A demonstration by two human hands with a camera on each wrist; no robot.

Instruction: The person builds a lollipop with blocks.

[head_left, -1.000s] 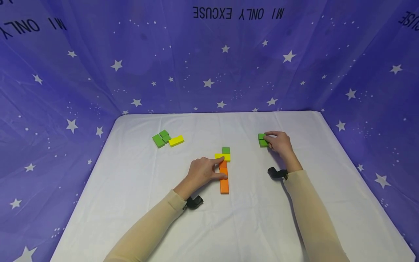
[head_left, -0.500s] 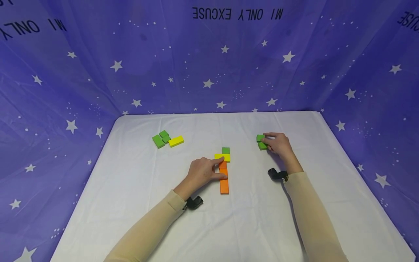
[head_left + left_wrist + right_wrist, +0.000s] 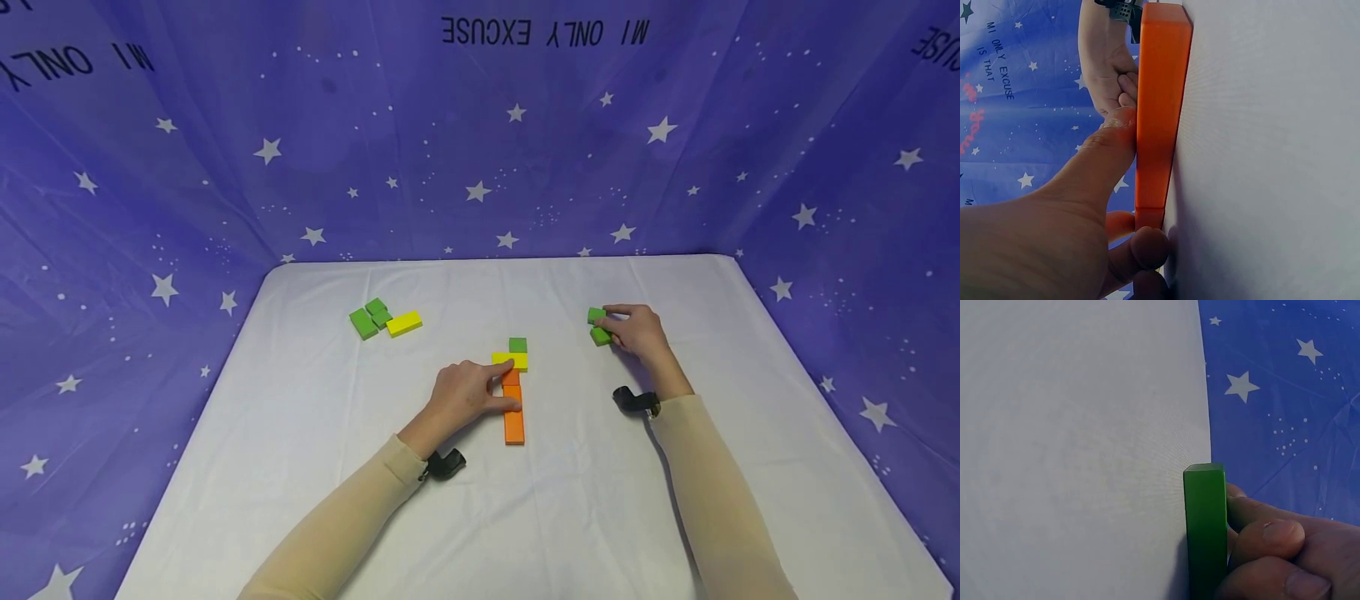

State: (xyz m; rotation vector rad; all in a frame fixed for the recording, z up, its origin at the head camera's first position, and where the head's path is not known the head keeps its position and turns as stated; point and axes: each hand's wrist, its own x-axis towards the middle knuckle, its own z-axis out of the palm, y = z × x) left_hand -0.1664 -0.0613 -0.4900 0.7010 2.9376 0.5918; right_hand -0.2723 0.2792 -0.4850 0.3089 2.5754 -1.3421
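Observation:
In the head view my left hand reaches over a column of blocks. Its index fingertip lies on a yellow block and its thumb rests on a long orange block, also large in the left wrist view. Between these two blocks sits a small orange block, and a green block stands at the column's far end. To the right, my right hand pinches a green block between thumb and index finger. Just nearer, another green block lies at an angle, partly under the fingers.
At the back left lie several green blocks and a yellow block. A white cloth covers the table, and a purple curtain with stars surrounds its back and sides. Each wrist carries a black camera.
The right hand has shifted the two green blocks slightly left and nearer, and the nearer one has turned out of line with the other. My left hand and the column have stayed in place.

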